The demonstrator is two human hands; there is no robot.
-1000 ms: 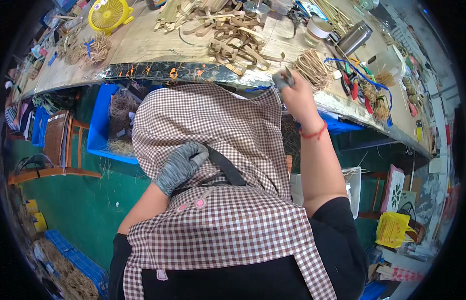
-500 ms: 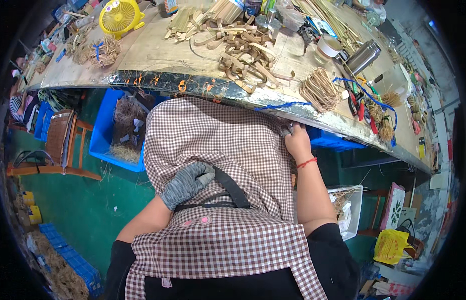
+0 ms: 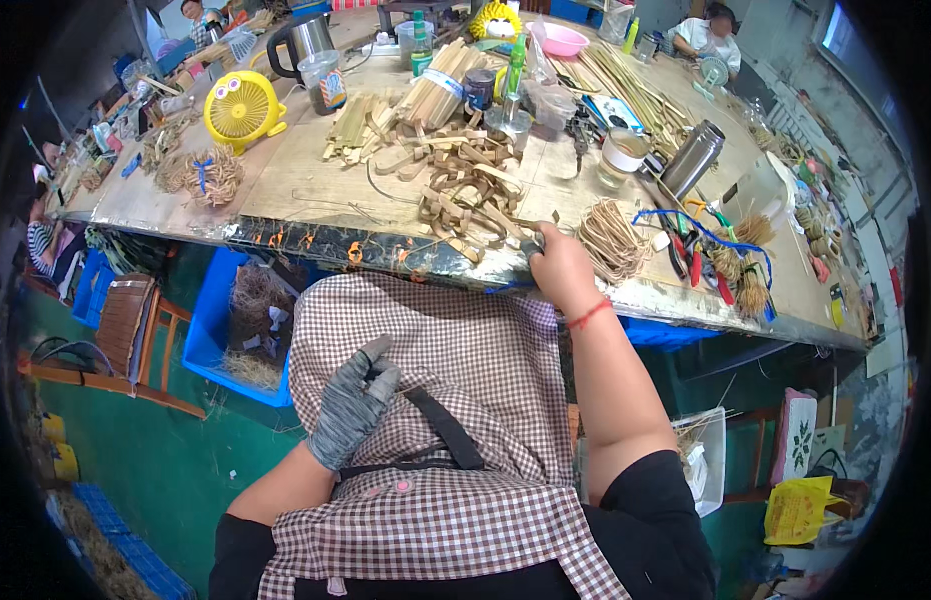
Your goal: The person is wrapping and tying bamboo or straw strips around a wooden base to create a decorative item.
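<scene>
Above green floor (image 3: 255, 432), curled strips (image 3: 467, 190) litter the wooden table (image 3: 307, 190).

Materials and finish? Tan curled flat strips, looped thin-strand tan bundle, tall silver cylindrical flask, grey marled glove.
Curled flat tan strips: probably bamboo or wood, matte; stiff-looking curls.
Looped bundle of thin tan strands: likely plant fibre, maybe paper cord, matte; dull surface.
Tall silver cylindrical flask: likely metal, smooth; bright lengthwise highlights.
Grey marled glove: probably knit fabric, matte; flecked yarn pattern.

right fingers (image 3: 549, 236) partly hidden, apron (image 3: 435, 535) cut off below
</scene>
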